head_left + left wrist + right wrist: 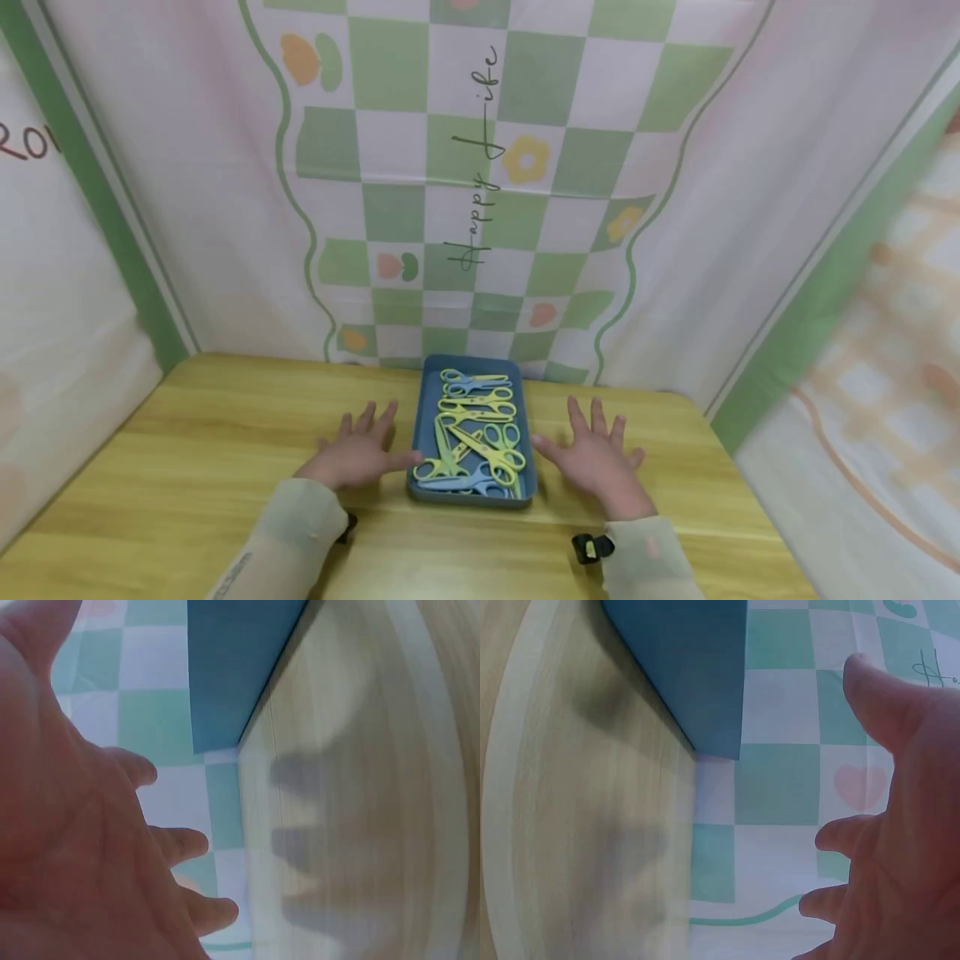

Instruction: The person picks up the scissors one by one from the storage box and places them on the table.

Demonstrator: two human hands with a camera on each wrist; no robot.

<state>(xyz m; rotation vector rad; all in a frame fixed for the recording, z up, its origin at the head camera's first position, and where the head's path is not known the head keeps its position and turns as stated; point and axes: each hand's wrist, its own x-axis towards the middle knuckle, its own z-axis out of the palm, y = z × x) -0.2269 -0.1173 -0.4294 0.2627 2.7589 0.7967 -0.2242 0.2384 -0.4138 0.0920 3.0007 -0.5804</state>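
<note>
A blue tray [472,500] on the wooden table holds several pairs of scissors in yellow, blue and green. Yellow scissors [489,454] lie on top of the pile, with blue scissors [457,482] along the near end and green scissors [446,454] at the left. My left hand [356,458] is spread beside the tray, its thumb tip overlapping the left rim in the head view. On the other side, my right hand [596,465] has its fingers spread and its thumb pointing at the right rim. Neither hand grips anything. Both wrist views show the tray's outer wall [232,667] near an outstretched palm.
The wooden table [225,458] extends to both sides of the tray. Behind it hangs a green-and-white checked cloth [465,208] with writing, close to the tray's far end. Cloth side panels stand at the left [67,333] and right [862,375].
</note>
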